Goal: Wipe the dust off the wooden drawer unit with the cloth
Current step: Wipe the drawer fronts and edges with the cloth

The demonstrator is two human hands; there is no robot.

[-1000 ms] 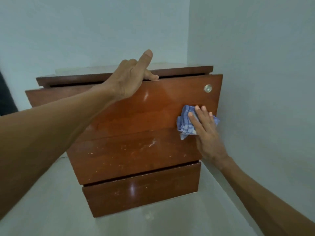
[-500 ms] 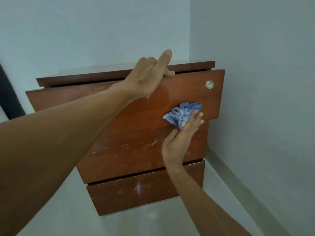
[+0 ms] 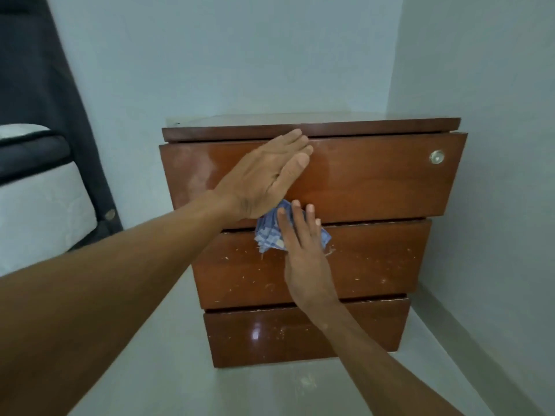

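The wooden drawer unit (image 3: 375,187) is reddish brown with three drawer fronts and a round metal lock at the top right. It stands in the corner of the room. My left hand (image 3: 267,175) lies flat with straight fingers against the top drawer front, near its upper edge. My right hand (image 3: 303,253) presses a crumpled blue-and-white checked cloth (image 3: 268,235) against the seam between the top and middle drawers. The cloth is partly hidden under both hands. White specks and scratches mark the middle drawer front.
Pale walls close in behind and to the right of the unit. A bed with a white mattress (image 3: 33,205) and a dark frame (image 3: 45,85) stands at the left. The light glossy floor (image 3: 180,379) runs in front of the unit.
My right hand has slid the cloth left and down, from the top drawer's right side to the seam above the middle drawer. My left hand left the top drawer's edge and now lies flat on its front.
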